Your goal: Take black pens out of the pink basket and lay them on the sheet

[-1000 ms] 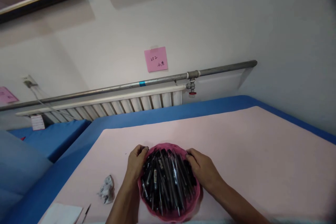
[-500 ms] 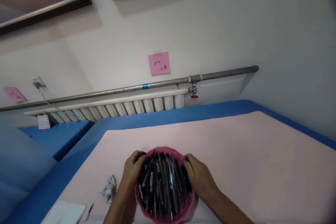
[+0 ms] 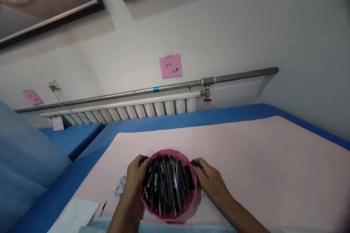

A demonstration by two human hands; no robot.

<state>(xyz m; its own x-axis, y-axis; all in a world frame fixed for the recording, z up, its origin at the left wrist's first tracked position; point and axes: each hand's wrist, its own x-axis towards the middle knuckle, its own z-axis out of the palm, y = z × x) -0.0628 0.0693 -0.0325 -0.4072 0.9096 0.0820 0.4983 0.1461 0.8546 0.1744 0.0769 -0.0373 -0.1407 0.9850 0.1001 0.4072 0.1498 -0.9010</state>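
Observation:
A round pink bowl (image 3: 149, 209) with a wavy rim holds a dense heap of dark pens (image 3: 166, 185), some with clear barrels and several lying lengthwise. My left hand (image 3: 136, 173) closes on the rim at the far left, thumb toward me and fingers mostly hidden behind. On the opposite side, my right hand (image 3: 209, 180) pinches the rim with its thumb, its other fingers curled. Beside my left forearm lies a crumpled piece of paper or wrapper (image 3: 119, 186), partly covered by the arm. A single thin dark pen (image 3: 103, 208) rests farther left.
A pink sheet (image 3: 246, 160) covers a blue surface (image 3: 224, 112) against the wall. White paper (image 3: 76, 216) lies at front left, and light-blue cloth (image 3: 186, 226) runs along the near edge. A radiator (image 3: 147, 110) and pipe (image 3: 243, 76) line the wall; blue fabric hangs left.
The view has shifted slightly. Against the pink sheet, the bowl has moved a little left and looks slightly smaller. My left forearm now covers part of the crumpled piece.

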